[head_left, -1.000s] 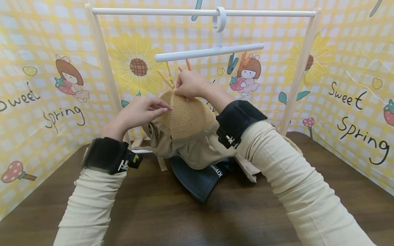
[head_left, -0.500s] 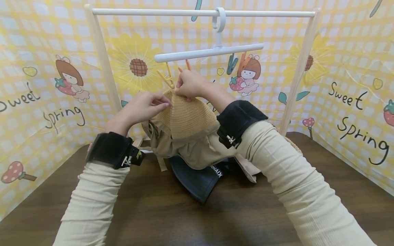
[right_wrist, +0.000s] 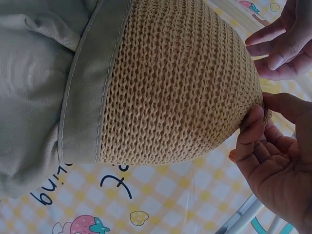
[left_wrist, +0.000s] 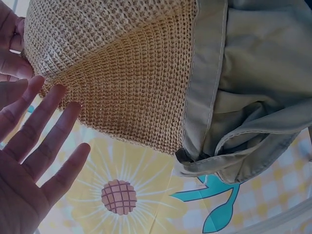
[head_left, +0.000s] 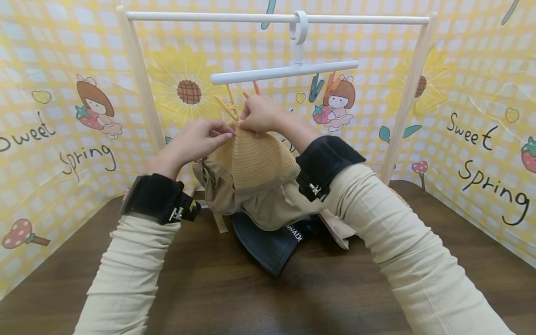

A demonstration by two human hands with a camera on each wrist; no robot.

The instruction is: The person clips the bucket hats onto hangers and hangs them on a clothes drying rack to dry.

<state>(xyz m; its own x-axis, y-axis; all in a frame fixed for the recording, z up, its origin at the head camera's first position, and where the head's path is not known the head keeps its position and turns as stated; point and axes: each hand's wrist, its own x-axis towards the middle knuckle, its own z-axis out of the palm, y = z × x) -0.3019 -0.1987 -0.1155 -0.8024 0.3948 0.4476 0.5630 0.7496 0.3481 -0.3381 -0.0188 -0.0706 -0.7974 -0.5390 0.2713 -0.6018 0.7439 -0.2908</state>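
A straw-coloured knitted hat (head_left: 264, 160) with a floppy khaki fabric brim (head_left: 251, 204) hangs crown-up in the middle of the head view. My right hand (head_left: 261, 114) pinches the tip of its crown between thumb and fingers, just under a yellow clothespin (head_left: 227, 108). On the crown's left side is my left hand (head_left: 201, 139), its fingertips right at the knit near the top. In the left wrist view the left fingers (left_wrist: 53, 131) are spread and nearly straight. An orange clothespin (head_left: 257, 87) is partly hidden behind the right hand.
The white hanger (head_left: 284, 71) hangs tilted from a rack bar (head_left: 209, 16), its left end lower. A teal clothespin (head_left: 316, 88) and another orange clothespin (head_left: 332, 83) dangle at its right. Below, a black item with white lettering (head_left: 268, 246) lies on the wooden table (head_left: 234, 302).
My left hand has moved up and slightly right along the crown, closer to its tip. My right hand keeps its pinch in the same place.
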